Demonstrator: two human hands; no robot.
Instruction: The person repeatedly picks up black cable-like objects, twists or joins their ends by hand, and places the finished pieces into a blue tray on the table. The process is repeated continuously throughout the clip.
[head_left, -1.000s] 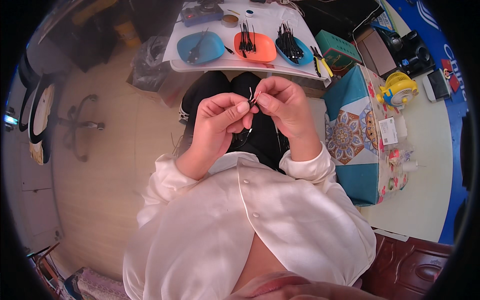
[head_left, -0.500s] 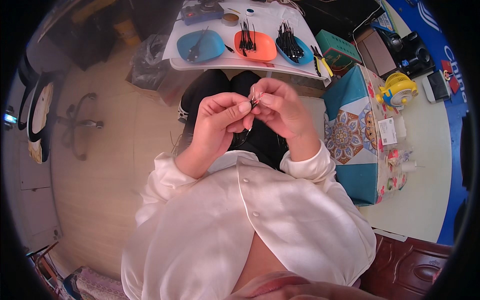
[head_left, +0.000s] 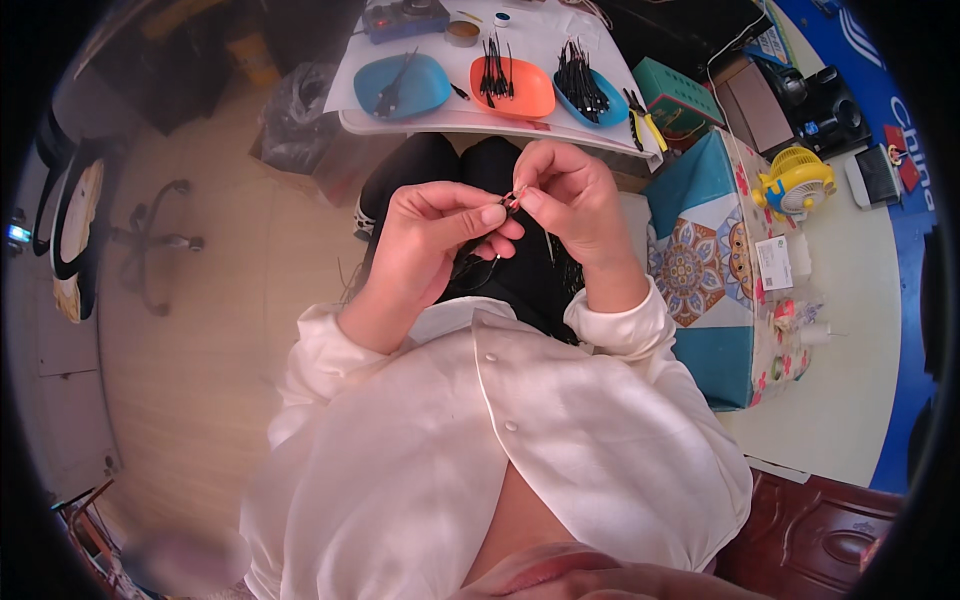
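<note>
Above my lap, my left hand [head_left: 447, 232] pinches a thin black cable [head_left: 506, 203] between thumb and forefinger. Reddish and pale thin wire ends stick out of it toward the right. My right hand [head_left: 570, 205] pinches those wire ends with thumb and index finger, close against the left fingertips. The rest of the cable hangs below the left fingers over my dark trousers, partly hidden. More thin dark strands lie on the lap under my right wrist.
On the white table [head_left: 450, 118] ahead stand a blue dish [head_left: 402, 87], an orange dish [head_left: 535, 85] and a darker blue dish [head_left: 612, 110], each holding black cables. Pliers with yellow handles [head_left: 648, 122] lie at its right edge. A small yellow fan [head_left: 797, 180] stands at right.
My right hand has settled from a blurred motion, its fingers now pinching at the wire ends. The left hand keeps its hold, its lower fingers slightly more spread.
</note>
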